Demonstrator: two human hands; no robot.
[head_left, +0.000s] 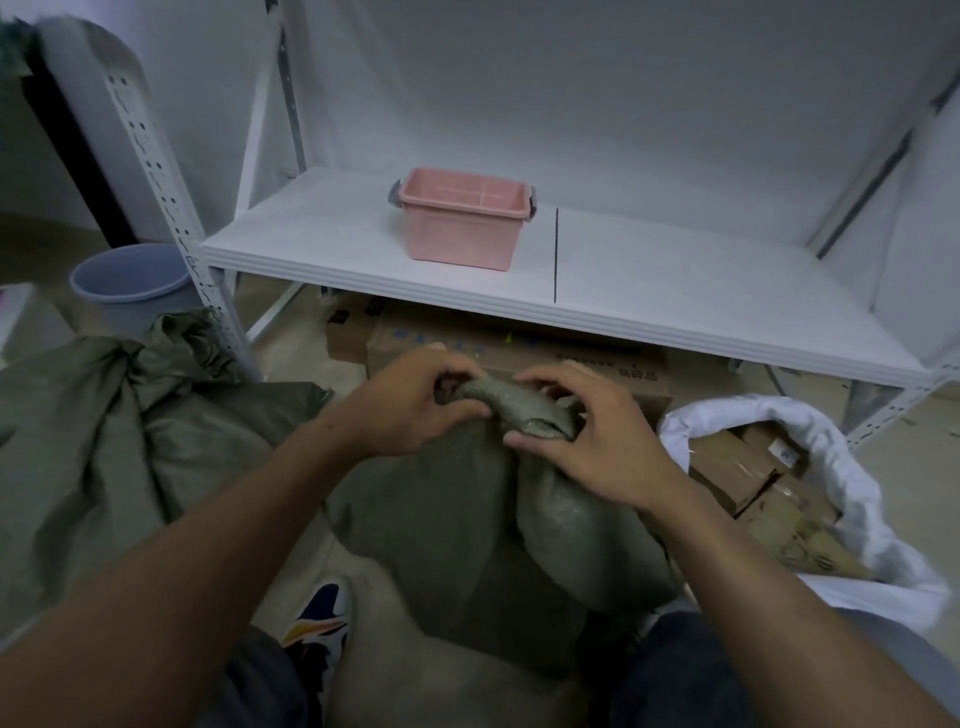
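Shelving (675, 291) of white board fills the far side. Near me, between my knees, stands the green sack (447, 519), its twisted neck (519, 408) raised in front of a cardboard box (597, 364) under the shelf. A white bag (862, 499) of cartons lies to the right, a grey bucket (130, 291) far left, a pink tub (457, 234) on the shelf. My left hand (410, 405) curls round the neck's end; my right hand (587, 441) pinches it just beside.
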